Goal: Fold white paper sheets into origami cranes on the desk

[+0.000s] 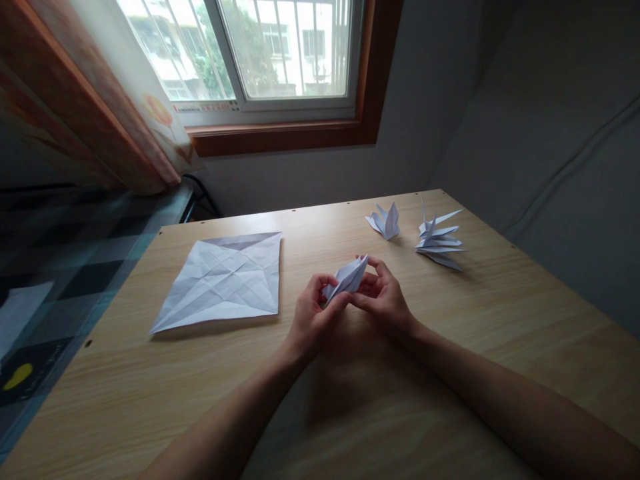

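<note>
A small folded piece of white paper [349, 277] is held just above the middle of the wooden table [450, 320]. My left hand [313, 313] pinches its lower left end with curled fingers. My right hand [383, 297] grips its right side, thumb and fingers closed round the folds. Both forearms reach in from the near edge.
A creased, unfolded white square sheet [223, 280] lies flat to the left. Two finished folded paper shapes, a small one [385, 222] and a spiky stack [439, 241], rest at the far right. A window and curtain stand behind the table, a bed at the left.
</note>
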### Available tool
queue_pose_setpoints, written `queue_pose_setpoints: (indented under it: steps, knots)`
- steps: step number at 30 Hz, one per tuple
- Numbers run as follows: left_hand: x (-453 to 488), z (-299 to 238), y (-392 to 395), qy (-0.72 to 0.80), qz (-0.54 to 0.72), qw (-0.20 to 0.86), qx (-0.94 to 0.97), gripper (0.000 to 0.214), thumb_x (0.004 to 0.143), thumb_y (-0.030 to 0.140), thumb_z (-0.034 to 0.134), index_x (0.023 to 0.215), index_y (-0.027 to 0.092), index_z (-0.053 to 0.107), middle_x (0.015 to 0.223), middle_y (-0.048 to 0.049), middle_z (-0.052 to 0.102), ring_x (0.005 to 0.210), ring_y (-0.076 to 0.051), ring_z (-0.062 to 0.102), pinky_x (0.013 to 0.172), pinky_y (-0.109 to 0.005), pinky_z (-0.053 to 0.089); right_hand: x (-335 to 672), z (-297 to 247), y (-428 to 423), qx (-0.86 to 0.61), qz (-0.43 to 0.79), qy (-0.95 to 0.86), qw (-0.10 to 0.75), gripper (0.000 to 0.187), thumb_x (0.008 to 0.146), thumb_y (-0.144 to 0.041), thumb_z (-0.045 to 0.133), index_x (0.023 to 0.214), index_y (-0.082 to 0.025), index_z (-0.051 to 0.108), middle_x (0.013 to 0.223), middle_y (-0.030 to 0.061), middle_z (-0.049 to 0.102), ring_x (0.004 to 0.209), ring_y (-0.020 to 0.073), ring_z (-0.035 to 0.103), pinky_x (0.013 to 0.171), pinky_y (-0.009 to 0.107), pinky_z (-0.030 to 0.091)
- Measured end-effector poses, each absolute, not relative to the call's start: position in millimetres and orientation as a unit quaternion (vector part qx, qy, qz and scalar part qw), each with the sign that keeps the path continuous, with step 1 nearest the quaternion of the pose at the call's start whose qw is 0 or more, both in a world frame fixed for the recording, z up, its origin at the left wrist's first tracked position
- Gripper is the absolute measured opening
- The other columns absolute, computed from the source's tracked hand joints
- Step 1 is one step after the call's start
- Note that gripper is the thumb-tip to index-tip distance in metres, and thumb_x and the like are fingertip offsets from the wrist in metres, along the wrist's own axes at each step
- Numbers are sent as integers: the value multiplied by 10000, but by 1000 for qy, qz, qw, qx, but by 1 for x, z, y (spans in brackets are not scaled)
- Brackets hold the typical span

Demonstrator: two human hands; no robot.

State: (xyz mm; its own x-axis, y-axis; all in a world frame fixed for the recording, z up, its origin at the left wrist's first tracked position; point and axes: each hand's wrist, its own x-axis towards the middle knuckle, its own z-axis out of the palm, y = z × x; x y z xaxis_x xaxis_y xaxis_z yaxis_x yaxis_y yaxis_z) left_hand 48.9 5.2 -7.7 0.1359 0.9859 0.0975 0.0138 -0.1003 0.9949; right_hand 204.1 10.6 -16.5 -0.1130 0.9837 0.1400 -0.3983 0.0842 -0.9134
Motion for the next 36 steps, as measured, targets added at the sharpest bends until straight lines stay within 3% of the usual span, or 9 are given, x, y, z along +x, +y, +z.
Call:
queue_pose_setpoints:
  steps: [4, 9, 12, 15, 18, 24, 27, 32, 36]
  knots:
    - [50, -6, 4, 423, 478, 506, 580, 314, 785, 442, 683, 860, 165, 557, 751, 9, 585, 609, -101, 491, 546, -214, 368, 207, -14, 12, -340, 593, -424, 595, 890, 617, -220, 856, 1343, -292, 347, 787, -45, 702, 743, 166, 691, 749, 323, 556]
    - [50, -8, 5, 413, 495, 504, 575, 261, 848, 416, 615, 801, 163, 579, 683, 14, 584, 613, -112, 512, 577, -224, 400, 207, -15, 13, -314, 596, -479, 563, 459, 639, -260, 837, 1015, -230, 576, 872, -1, 682, 803, 165, 660, 762, 312, 543]
    - [49, -12, 7, 423, 503, 494, 569, 232, 851, 381, 622, 775, 168, 573, 681, 14, 587, 623, -115, 526, 591, -226, 417, 206, -14, 12, -306, 579, -508, 559, 435, 641, -272, 834, 984, -230, 570, 960, 17, 667, 867, 173, 645, 802, 321, 533]
    - [47, -12, 8, 413, 509, 481, 582, 212, 853, 344, 632, 751, 162, 594, 921, -42, 649, 743, -134, 593, 685, -255, 474, 204, -15, 10, -319, 570, -527, 543, 518, 635, -276, 838, 1068, -233, 558, 1054, 41, 649, 950, 190, 633, 833, 325, 525]
    - [47, -9, 8, 414, 510, 442, 611, 194, 840, 321, 648, 737, 157, 649, 1076, -80, 625, 844, -165, 624, 724, -276, 498, 202, -18, 9, -334, 571, -530, 532, 451, 645, -282, 833, 1009, -221, 572, 969, 25, 647, 864, 168, 634, 763, 295, 526]
    - [48, -4, 6, 414, 527, 409, 620, 133, 825, 284, 666, 761, 170, 695, 927, -66, 647, 855, -174, 628, 712, -261, 500, 204, -23, 10, -337, 577, -519, 533, 447, 616, -274, 855, 970, -212, 589, 913, 7, 650, 811, 156, 626, 736, 285, 519]
    - [48, -7, 7, 420, 526, 431, 601, 168, 825, 319, 663, 777, 163, 705, 971, -71, 634, 828, -174, 628, 675, -262, 497, 206, -23, 11, -327, 574, -534, 527, 432, 629, -285, 852, 979, -214, 610, 956, 20, 663, 853, 171, 634, 797, 315, 518]
    - [48, -8, 8, 406, 512, 501, 568, 171, 827, 324, 647, 824, 156, 677, 769, -33, 667, 706, -155, 602, 674, -267, 470, 205, -22, 11, -311, 548, -568, 529, 343, 649, -304, 843, 919, -217, 650, 900, 18, 679, 895, 197, 645, 875, 364, 508]
    - [50, -5, 6, 423, 528, 490, 550, 184, 815, 334, 653, 786, 153, 637, 710, -11, 645, 664, -135, 565, 641, -245, 436, 204, -21, 11, -332, 560, -518, 554, 270, 666, -315, 833, 803, -210, 624, 844, 10, 691, 817, 185, 672, 812, 359, 537]
